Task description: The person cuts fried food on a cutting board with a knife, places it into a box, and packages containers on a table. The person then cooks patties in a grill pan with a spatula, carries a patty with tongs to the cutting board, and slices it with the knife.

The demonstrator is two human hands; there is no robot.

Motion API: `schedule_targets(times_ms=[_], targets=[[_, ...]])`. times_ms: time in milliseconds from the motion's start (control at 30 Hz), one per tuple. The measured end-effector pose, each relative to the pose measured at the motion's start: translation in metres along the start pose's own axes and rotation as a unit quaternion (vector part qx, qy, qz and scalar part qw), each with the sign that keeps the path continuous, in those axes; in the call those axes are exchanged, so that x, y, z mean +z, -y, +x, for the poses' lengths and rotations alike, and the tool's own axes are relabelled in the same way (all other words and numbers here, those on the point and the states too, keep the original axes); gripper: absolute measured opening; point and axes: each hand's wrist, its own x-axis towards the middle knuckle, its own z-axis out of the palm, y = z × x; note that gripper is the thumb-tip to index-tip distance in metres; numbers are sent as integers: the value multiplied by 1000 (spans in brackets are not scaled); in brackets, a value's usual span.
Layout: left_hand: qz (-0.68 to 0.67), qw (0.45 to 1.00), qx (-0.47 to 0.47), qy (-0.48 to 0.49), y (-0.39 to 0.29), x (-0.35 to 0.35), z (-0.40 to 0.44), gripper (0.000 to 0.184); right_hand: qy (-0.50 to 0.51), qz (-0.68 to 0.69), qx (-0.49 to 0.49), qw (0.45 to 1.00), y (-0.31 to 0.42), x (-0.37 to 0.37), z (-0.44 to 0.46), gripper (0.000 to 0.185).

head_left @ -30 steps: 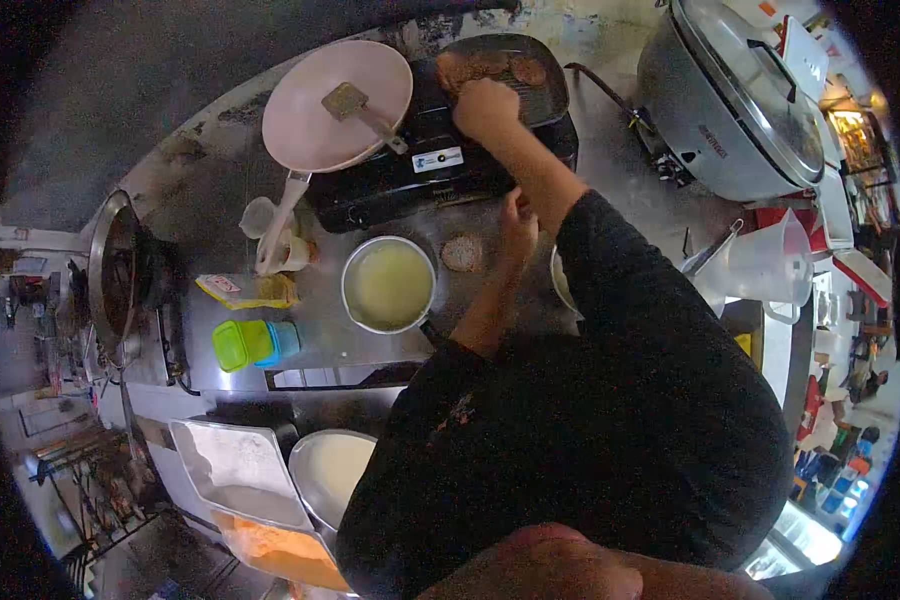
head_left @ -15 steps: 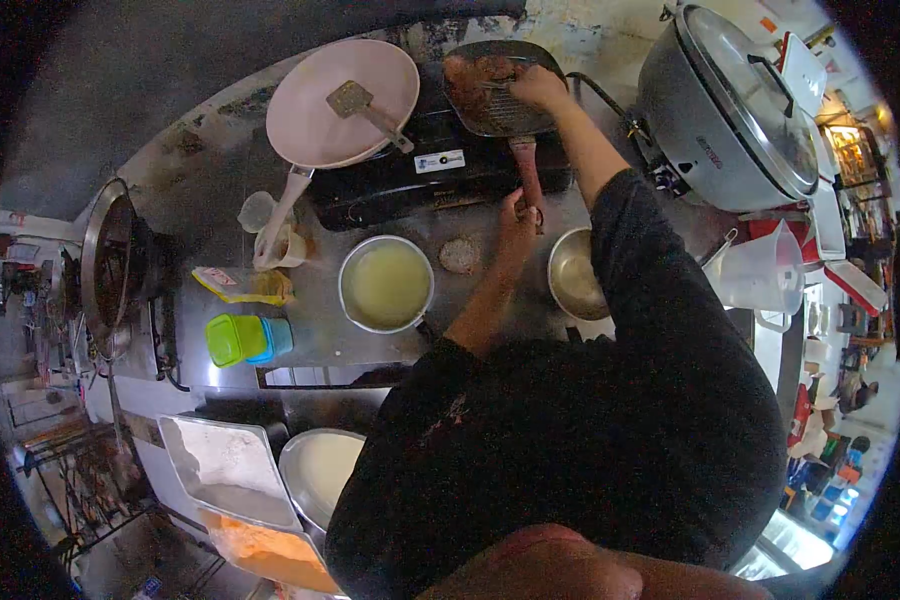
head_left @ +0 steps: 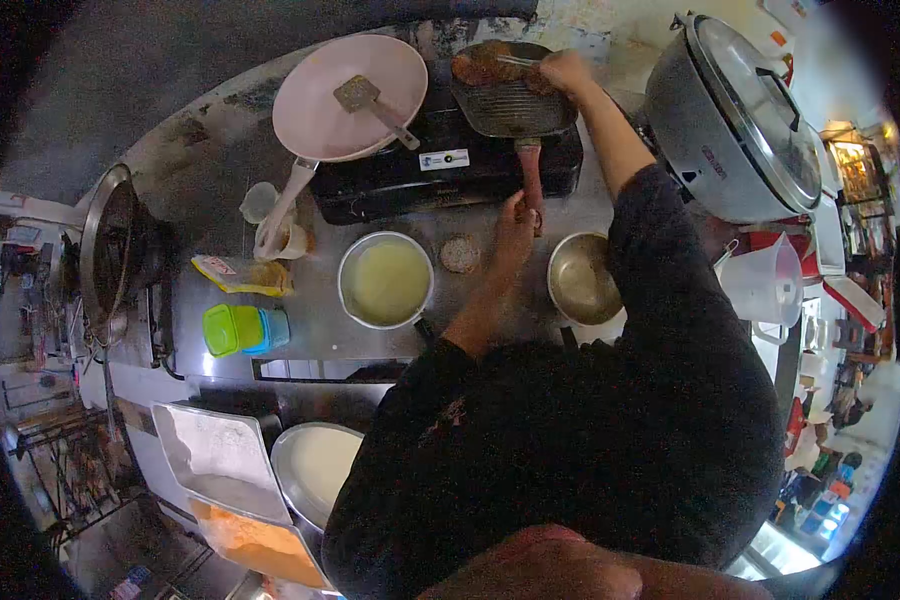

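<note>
My left hand [head_left: 515,222] is closed around the reddish handle of a square ridged grill pan [head_left: 510,112], which sits on a black stove [head_left: 390,185]. Over the pan's far right edge, my right hand [head_left: 564,72] grips a slim metal utensil [head_left: 515,61], possibly a fork or tongs. Its tip touches browned meat [head_left: 478,68] along the far side of the pan. To the left, a pink frying pan [head_left: 315,120] rests on the stove with a slotted turner [head_left: 358,95] in it.
A saucepan of pale yellow liquid [head_left: 388,282] and a metal bowl [head_left: 582,280] stand near my forearms. A large rice cooker [head_left: 705,150] is at right, beside a clear plastic jug [head_left: 760,285]. Lidded green [head_left: 230,330] and blue containers are at left. Trays [head_left: 210,450] stand lower left.
My right hand has moved slightly right and up, and the meat lies differently at the pan's far side. My left hand stays on the handle. The whole view has shifted a little.
</note>
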Motion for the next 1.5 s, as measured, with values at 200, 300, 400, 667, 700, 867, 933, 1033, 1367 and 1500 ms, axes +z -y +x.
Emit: schedule_targets(times_ms=[200, 300, 400, 667, 700, 867, 933, 1033, 1367, 1500], targets=[[-109, 994, -23, -4, 1, 7, 2, 50, -77, -25, 55, 995, -8, 40, 59, 50], [-191, 980, -51, 37, -8, 5, -3, 55, -58, -31, 59, 996, 18, 12, 22, 47], [-195, 979, -43, 33, -3, 7, 3, 56, -91, -42, 68, 993, 23, 6, 16, 44], [-168, 984, -17, 51, 26, 6, 29, 56, -29, -53, 56, 997, -25, -13, 8, 49], [-168, 984, -21, 57, 33, 3, 33, 56, -29, -54, 63, 996, -36, -15, -1, 49], [-249, 958, -112, -81, 46, -20, 23, 43, -67, 161, 116, 978, -60, -57, -81, 46], [-165, 978, -70, -103, 53, -23, 22, 42, -80, 277, 145, 946, -74, -63, -104, 35], [344, 923, 170, -32, 37, -13, 17, 46, -96, 364, 170, 911, -77, -86, -156, 22], [364, 887, 224, -176, 61, 17, 37, 58, -172, 596, 206, 757, -82, -144, -339, 24], [489, 824, 209, -192, 62, 18, 29, 54, -181, 628, 254, 713, -91, -166, -403, 23]])
